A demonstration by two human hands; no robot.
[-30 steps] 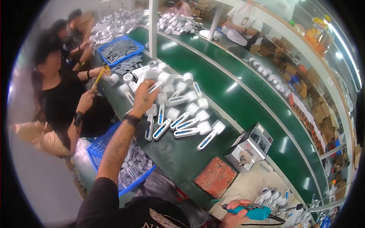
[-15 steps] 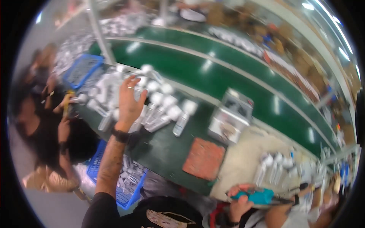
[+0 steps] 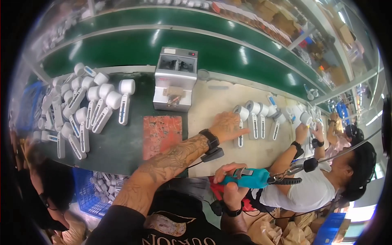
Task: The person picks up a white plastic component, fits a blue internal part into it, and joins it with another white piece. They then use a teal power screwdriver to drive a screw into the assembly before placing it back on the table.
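Note:
My left hand [image 3: 227,125] is over the pale right part of the table, at the leftmost of several white scoop-shaped devices [image 3: 253,122] with round cup heads and long handles. Its thumb stretches across that device's handle, apart from the fingers; some fingertips are hidden. Low in front of my body, my right hand [image 3: 232,192] is wrapped round a teal electric screwdriver [image 3: 258,178], tethered to a cord. A worn red mat [image 3: 162,136] lies left of my left hand. More of the white devices [image 3: 102,116] are heaped on the dark left part of the table.
A grey screw feeder [image 3: 175,87] stands behind the mat. Beyond runs a green conveyor belt [image 3: 118,47]. A blue crate [image 3: 92,196] of small parts sits below the table's front edge. At right, a co-worker's hands [image 3: 302,132] hold a similar device; another person is at left.
My left hand has gone from the heap of devices on the left to the group on the right. My view has swung rightward. The screwdriver stays in my right hand.

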